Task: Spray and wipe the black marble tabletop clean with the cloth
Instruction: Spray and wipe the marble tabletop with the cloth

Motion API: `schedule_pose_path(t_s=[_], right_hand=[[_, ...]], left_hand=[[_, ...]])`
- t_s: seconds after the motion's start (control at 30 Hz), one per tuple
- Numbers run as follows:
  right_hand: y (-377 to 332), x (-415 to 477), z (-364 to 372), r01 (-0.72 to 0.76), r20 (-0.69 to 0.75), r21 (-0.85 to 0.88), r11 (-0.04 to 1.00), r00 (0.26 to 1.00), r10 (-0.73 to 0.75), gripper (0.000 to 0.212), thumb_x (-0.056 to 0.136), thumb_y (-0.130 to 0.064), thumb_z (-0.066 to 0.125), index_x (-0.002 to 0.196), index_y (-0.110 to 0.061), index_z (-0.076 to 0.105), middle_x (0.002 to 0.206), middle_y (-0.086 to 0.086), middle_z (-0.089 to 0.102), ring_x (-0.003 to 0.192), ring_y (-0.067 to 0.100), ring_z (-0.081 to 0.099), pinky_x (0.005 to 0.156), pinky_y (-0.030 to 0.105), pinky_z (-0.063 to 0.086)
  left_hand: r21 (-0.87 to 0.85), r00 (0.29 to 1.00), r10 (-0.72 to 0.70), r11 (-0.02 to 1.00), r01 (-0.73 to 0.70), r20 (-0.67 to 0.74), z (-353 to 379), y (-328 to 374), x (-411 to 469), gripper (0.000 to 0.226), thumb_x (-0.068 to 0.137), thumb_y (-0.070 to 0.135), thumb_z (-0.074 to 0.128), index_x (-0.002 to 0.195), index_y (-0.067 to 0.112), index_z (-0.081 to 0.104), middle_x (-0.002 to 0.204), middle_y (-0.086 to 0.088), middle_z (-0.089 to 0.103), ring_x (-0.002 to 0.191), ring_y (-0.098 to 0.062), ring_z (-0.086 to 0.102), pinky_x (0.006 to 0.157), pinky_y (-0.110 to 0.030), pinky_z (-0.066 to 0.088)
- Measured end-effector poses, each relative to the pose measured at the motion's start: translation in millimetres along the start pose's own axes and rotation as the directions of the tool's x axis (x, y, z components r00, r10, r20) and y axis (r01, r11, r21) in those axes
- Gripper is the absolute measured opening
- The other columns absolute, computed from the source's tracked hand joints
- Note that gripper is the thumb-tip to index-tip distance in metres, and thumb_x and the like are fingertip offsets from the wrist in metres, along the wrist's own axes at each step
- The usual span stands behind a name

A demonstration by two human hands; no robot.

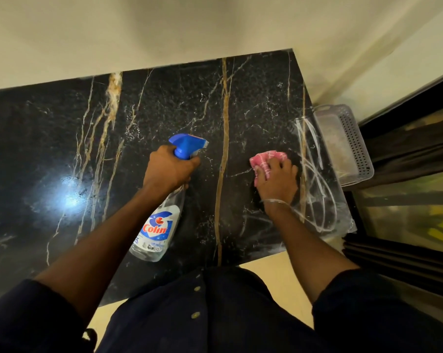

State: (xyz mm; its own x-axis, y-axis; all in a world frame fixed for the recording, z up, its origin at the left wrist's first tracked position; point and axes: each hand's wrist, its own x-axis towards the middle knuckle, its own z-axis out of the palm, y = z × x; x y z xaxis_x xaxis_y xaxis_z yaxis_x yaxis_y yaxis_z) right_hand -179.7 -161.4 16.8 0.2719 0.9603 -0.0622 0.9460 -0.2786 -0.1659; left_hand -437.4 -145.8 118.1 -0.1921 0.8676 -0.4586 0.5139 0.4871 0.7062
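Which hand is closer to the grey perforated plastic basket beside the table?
Right. The right hand, holding the pink checked cloth, lies left of the grey perforated plastic basket; the left hand, gripping the clear spray bottle with blue trigger, is much farther left.

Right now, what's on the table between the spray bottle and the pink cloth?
Nothing: just bare marble tabletop with a gold vein, shown in the head view.
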Motion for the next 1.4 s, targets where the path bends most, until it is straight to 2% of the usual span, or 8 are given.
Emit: schedule_pose_path(t_s=[0.1,0.37,0.5,0.7,0.9,1.13,1.3,1.4], right_hand=[[-33.6,-39.1,11.8,0.131,0.012,-0.006,0.991,0.991,-0.131,0.048,0.089,-0.051,0.056,0.126,-0.021,0.054,0.131,0.010,0.050,0.104,0.026,0.049,0.072,0.032,0.051],[-30.9,-60.7,17.7,0.412,0.063,-0.031,0.911,0.910,-0.410,0.046,0.088,-0.053,0.051,0.124,-0.025,0.058,0.127,0.008,0.054,0.098,0.025,0.051,0.066,0.032,0.049],[14.3,-27.8,10.1,0.310,0.002,-0.090,0.946,0.950,-0.312,0.052,0.088,-0.052,0.039,0.123,-0.021,0.060,0.121,0.013,0.056,0.095,0.031,0.053,0.062,0.033,0.051],[27.1,-7.1,-2.1,0.145,-0.007,-0.128,0.981,0.989,-0.147,0.049,0.090,-0.056,0.050,0.124,-0.021,0.059,0.119,0.014,0.055,0.097,0.034,0.053,0.073,0.041,0.048],[-3.2,-84.9,12.0,0.333,0.060,-0.096,0.938,0.943,-0.328,0.053,0.085,-0.059,0.054,0.125,-0.025,0.053,0.120,0.010,0.051,0.095,0.026,0.050,0.055,0.028,0.048],[15.6,-85.2,10.9,0.450,0.042,-0.094,0.888,0.893,-0.448,0.042,0.088,-0.057,0.052,0.116,-0.027,0.060,0.113,0.008,0.056,0.088,0.024,0.051,0.051,0.025,0.036],[65.5,-50.0,7.5,0.277,-0.080,-0.087,0.957,0.956,-0.284,0.041,0.088,-0.053,0.056,0.112,-0.020,0.063,0.108,0.012,0.058,0.092,0.032,0.055,0.066,0.036,0.050],[73.1,-40.8,4.4,0.195,-0.042,-0.050,0.979,0.979,-0.197,0.044,0.088,-0.053,0.056,0.116,-0.020,0.061,0.114,0.012,0.056,0.105,0.034,0.056,0.074,0.041,0.055]], left_hand=[[0.001,0.999,0.001,1.000,-0.001,0.033,10.4,0.2,-2.9,0.036,0.082,0.033,0.074,0.109,0.010,0.063,0.081,-0.005,0.071,0.065,-0.019,0.072,0.068,-0.040,0.063],[0.010,0.997,-0.001,1.000,0.000,0.082,20.6,3.0,-10.8,0.038,0.083,0.030,0.073,0.114,0.010,0.061,0.084,-0.003,0.069,0.069,-0.018,0.072,0.070,-0.040,0.063],[-0.001,0.994,0.013,1.000,-0.013,0.106,17.2,-1.7,-17.1,0.036,0.085,0.029,0.071,0.115,0.012,0.060,0.088,-0.006,0.070,0.074,-0.020,0.072,0.076,-0.043,0.062],[-0.023,0.994,0.002,1.000,0.001,0.109,23.1,-3.1,-26.6,0.037,0.085,0.032,0.071,0.114,0.013,0.060,0.090,-0.008,0.071,0.078,-0.023,0.072,0.078,-0.046,0.061],[-0.052,0.996,-0.040,0.998,0.044,0.076,40.0,4.3,-29.2,0.032,0.083,0.031,0.073,0.108,0.016,0.060,0.088,-0.006,0.071,0.076,-0.021,0.072,0.077,-0.045,0.062],[-0.045,0.997,-0.028,0.999,0.031,0.070,55.6,17.6,-31.0,0.022,0.084,0.030,0.073,0.087,0.029,0.051,0.089,-0.009,0.071,0.079,-0.026,0.072,0.076,-0.047,0.061],[-0.063,0.996,-0.031,0.997,0.037,0.087,54.2,17.6,-31.7,0.025,0.085,0.028,0.071,0.098,0.024,0.050,0.096,-0.011,0.070,0.085,-0.028,0.071,0.080,-0.049,0.060],[-0.073,0.996,-0.023,0.997,0.029,0.092,55.2,15.1,-32.5,0.024,0.086,0.028,0.071,0.097,0.024,0.051,0.094,-0.012,0.070,0.083,-0.029,0.072,0.078,-0.048,0.061]])
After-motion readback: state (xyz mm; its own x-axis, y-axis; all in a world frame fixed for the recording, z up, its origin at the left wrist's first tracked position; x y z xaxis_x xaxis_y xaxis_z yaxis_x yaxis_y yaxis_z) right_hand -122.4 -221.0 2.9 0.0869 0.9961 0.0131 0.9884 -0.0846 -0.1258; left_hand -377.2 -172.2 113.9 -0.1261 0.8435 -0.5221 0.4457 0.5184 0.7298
